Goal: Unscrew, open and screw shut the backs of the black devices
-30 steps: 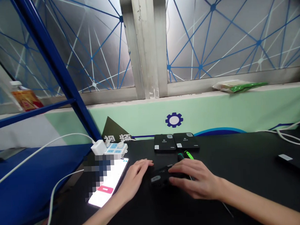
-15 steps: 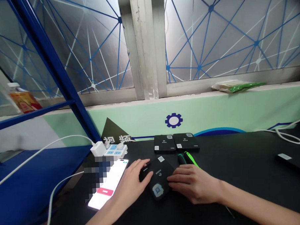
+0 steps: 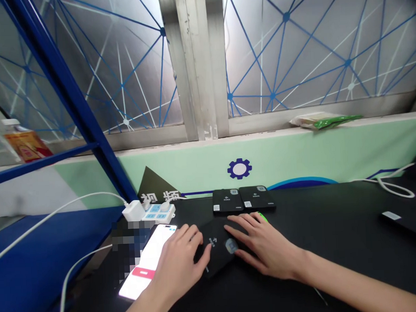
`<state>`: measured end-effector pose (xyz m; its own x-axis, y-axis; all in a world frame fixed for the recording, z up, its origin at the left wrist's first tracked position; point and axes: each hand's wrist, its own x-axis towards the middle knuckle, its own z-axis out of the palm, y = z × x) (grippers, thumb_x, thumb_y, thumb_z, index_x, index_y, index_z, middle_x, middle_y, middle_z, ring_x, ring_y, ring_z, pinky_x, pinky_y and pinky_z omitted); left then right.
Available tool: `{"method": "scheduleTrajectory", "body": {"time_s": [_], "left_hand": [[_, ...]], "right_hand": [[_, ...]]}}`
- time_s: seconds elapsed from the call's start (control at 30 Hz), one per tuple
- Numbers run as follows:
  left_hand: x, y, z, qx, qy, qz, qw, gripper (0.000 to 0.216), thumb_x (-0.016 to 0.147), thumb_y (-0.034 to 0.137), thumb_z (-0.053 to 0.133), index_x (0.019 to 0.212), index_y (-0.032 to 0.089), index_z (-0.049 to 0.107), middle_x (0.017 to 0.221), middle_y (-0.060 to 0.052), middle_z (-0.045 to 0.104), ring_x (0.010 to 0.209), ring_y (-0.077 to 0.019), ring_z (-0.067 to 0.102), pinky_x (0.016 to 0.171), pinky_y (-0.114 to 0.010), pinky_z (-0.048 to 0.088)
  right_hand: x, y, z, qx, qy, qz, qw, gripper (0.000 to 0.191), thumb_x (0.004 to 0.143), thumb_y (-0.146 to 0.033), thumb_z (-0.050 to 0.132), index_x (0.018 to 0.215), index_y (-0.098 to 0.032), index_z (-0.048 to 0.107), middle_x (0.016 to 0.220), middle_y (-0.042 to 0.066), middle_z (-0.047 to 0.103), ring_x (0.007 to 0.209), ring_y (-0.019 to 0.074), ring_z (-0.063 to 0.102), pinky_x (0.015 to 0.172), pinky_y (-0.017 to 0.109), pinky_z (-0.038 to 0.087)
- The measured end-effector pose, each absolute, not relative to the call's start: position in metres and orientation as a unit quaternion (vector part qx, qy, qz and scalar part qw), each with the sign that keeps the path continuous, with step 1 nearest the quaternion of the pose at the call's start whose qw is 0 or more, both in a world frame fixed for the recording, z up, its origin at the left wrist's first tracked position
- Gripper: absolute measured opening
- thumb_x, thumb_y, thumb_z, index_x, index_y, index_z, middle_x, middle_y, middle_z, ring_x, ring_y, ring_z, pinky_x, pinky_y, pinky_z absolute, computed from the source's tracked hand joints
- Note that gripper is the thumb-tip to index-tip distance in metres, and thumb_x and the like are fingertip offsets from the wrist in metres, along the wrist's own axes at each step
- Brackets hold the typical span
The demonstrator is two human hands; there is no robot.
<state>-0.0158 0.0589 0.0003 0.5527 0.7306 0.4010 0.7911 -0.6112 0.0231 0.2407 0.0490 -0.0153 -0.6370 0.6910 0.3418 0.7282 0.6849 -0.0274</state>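
Note:
A flat black box with pale print and a round silvery sticker lies on the black table between my hands. My left hand curls at its left side, thumb against the edge. On the right side, my right hand grips it with fingers spread, the thumb by the sticker and the fingertips near the far corner. Behind my right hand shows a bit of a bright green tool handle; the rest is hidden. A lit phone lies under and beside my left wrist.
Two similar black boxes sit side by side near the wall. At the back left stand a power strip and a white plug adapter with cables. Another dark device lies far right. A thin metal shaft shows below my right forearm.
The black box has turned on the table, its round sticker swinging from the near side to the right. My right hand's fingers have spread and moved up, covering most of the tool handles.

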Motion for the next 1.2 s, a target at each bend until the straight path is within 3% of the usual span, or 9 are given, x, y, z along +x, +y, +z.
{"method": "scheduleTrajectory", "body": {"time_s": [0.1,0.17,0.43,0.57,0.73,0.93,1.2], "left_hand": [[-0.015,0.055,-0.001,-0.905,-0.380,-0.187,0.040,0.024,0.093,0.024,0.051,0.108,0.021,0.069,0.116,-0.007,0.070,0.106,-0.0257,0.064,0.090,-0.041,0.052],[-0.014,0.053,-0.001,-0.911,-0.373,-0.174,0.024,0.031,0.091,0.022,0.052,0.118,0.022,0.068,0.123,-0.006,0.069,0.112,-0.0253,0.063,0.096,-0.042,0.051],[-0.010,0.042,0.007,-0.891,-0.436,-0.081,0.097,0.038,0.090,0.034,0.051,0.117,0.016,0.072,0.116,-0.011,0.072,0.103,-0.0334,0.067,0.080,-0.048,0.057],[-0.005,0.037,0.010,-0.887,-0.442,-0.070,0.114,0.045,0.089,0.042,0.055,0.120,0.014,0.071,0.113,-0.014,0.072,0.106,-0.0342,0.065,0.086,-0.047,0.054],[-0.004,0.039,0.007,-0.879,-0.454,-0.047,0.138,0.061,0.086,0.054,0.058,0.127,0.010,0.067,0.122,-0.020,0.068,0.111,-0.0388,0.062,0.093,-0.052,0.049],[-0.005,0.047,-0.004,-0.869,-0.464,-0.034,0.169,0.065,0.089,0.050,0.058,0.136,0.006,0.059,0.126,-0.023,0.064,0.115,-0.0390,0.060,0.097,-0.051,0.047],[-0.001,0.047,-0.019,-0.840,-0.498,-0.026,0.213,0.054,0.096,0.037,0.049,0.139,0.004,0.054,0.128,-0.023,0.063,0.114,-0.0361,0.059,0.091,-0.047,0.050]], "right_hand": [[0.240,0.055,-0.020,-0.400,-0.898,-0.070,0.169,0.039,0.100,-0.034,0.047,0.136,-0.022,0.054,0.138,0.014,0.055,0.120,0.0332,0.051,0.100,0.054,0.040],[0.239,0.057,-0.022,-0.406,-0.893,-0.080,0.178,0.034,0.098,-0.027,0.049,0.131,-0.023,0.058,0.135,0.014,0.057,0.119,0.0323,0.053,0.098,0.052,0.042],[0.243,0.059,-0.021,-0.431,-0.877,-0.083,0.194,0.040,0.096,-0.026,0.051,0.136,-0.020,0.054,0.145,0.017,0.049,0.124,0.0360,0.051,0.097,0.054,0.046],[0.244,0.062,-0.024,-0.429,-0.881,-0.063,0.191,0.043,0.097,-0.031,0.049,0.138,-0.017,0.053,0.144,0.018,0.052,0.129,0.0353,0.049,0.103,0.055,0.043],[0.244,0.071,-0.027,-0.420,-0.889,-0.041,0.177,0.054,0.100,-0.037,0.043,0.148,-0.011,0.043,0.152,0.017,0.044,0.140,0.0319,0.041,0.116,0.053,0.031],[0.243,0.080,-0.030,-0.434,-0.886,-0.004,0.165,0.060,0.101,-0.044,0.040,0.149,-0.007,0.041,0.153,0.018,0.041,0.143,0.0314,0.037,0.119,0.052,0.027],[0.244,0.078,-0.036,-0.450,-0.873,0.031,0.185,0.063,0.100,-0.047,0.042,0.150,-0.008,0.040,0.154,0.019,0.040,0.144,0.0323,0.034,0.115,0.050,0.037]]}}
